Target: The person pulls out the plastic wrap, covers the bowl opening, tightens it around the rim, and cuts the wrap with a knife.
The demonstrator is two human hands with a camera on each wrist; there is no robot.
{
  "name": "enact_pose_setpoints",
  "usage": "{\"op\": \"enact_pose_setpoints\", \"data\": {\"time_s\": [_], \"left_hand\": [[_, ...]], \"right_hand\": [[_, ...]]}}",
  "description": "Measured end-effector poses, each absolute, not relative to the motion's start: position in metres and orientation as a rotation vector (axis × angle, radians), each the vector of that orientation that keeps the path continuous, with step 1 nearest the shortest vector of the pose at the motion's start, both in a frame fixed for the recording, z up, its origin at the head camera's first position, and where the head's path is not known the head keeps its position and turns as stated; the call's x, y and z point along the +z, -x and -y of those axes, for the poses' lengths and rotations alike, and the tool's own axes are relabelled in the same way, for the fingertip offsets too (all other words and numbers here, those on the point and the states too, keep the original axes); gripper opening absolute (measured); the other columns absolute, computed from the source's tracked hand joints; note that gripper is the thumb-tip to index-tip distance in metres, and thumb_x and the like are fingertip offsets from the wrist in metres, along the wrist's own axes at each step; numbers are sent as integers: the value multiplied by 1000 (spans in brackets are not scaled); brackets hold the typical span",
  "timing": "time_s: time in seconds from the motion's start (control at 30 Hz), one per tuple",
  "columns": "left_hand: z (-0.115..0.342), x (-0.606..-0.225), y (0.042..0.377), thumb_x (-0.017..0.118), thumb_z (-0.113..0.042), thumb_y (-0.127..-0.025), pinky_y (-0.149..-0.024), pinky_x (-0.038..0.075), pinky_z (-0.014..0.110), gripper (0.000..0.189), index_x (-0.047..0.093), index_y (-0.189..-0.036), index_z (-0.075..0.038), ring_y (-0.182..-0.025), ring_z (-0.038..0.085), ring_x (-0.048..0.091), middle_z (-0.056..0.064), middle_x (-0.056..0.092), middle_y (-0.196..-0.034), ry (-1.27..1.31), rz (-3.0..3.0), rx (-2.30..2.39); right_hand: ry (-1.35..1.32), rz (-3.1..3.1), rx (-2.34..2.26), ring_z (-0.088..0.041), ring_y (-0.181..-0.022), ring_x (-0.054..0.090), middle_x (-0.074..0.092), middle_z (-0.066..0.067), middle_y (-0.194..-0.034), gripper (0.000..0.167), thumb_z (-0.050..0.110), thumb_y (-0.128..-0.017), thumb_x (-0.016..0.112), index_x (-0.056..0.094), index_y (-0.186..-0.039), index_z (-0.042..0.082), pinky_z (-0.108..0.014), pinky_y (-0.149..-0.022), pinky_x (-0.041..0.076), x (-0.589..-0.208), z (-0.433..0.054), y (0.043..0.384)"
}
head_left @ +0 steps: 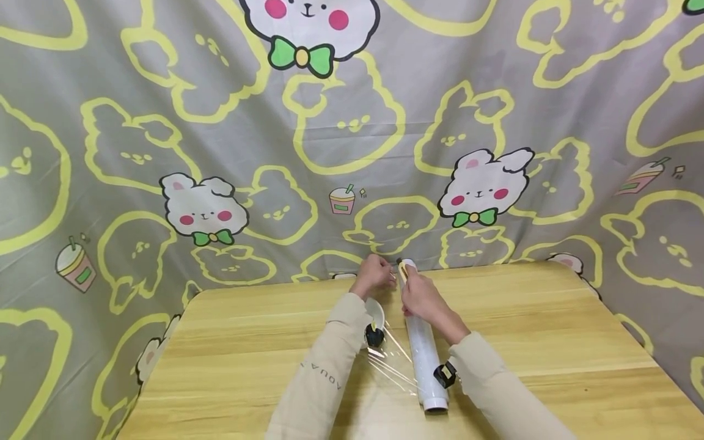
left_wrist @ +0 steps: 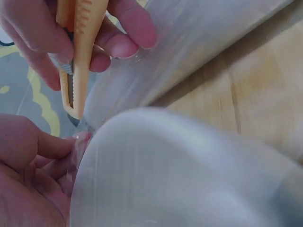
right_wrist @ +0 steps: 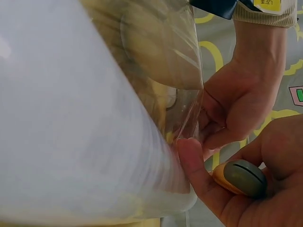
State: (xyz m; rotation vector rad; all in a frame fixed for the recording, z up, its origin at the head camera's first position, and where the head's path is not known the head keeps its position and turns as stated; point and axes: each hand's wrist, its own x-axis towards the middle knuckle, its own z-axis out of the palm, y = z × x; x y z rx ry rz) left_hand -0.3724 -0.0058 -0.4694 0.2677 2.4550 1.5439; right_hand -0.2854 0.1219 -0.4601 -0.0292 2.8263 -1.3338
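A long roll of cling film lies on the table, with clear film drawn off its left side. My left hand pinches the film's edge near the roll's far end. In the right hand is a yellow-orange box cutter, gripped with its tip pointing down at the film beside the left fingers. Fingertips of the right hand also rest at the roll. A white, rounded bowl-like dish stands under the left wrist, partly hidden by the sleeve in the head view; film overlaps it in the right wrist view.
The wooden table ends just beyond both hands, against a grey patterned curtain. A dark wrist camera on the right wrist sits close beside the roll; another dark one is at the left wrist.
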Motion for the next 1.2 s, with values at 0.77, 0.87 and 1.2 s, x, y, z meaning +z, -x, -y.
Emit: {"op": "enact_pose_setpoints", "data": {"time_s": [0.77,0.87,1.2], "left_hand": [[10,-467,373,49,8,-92,-67,63,33,24,66,-103,21,-81,40,75,31,72,-90,-186,-2269,1683],[10,-468,374,47,9,-94,-68,63,36,24,65,-104,21,-83,43,74,34,71,-92,-160,-2207,1726],[6,-467,373,44,9,-95,-74,63,42,28,62,-109,24,-91,48,71,38,69,-98,-157,-2104,1763]], "right_hand": [[-7,-2831,-1270,-22,-49,67,62,-13,-71,49,-2,-98,45,33,-145,-8,-29,-46,55,-456,-117,289],[-12,-2843,-1259,-21,-50,67,62,-15,-73,49,-3,-96,45,35,-144,-9,-29,-45,55,-455,-117,289],[37,-3008,-1058,-17,-49,63,62,-14,-70,31,2,-99,51,48,-129,-9,-35,-52,53,-457,-119,281]]}}
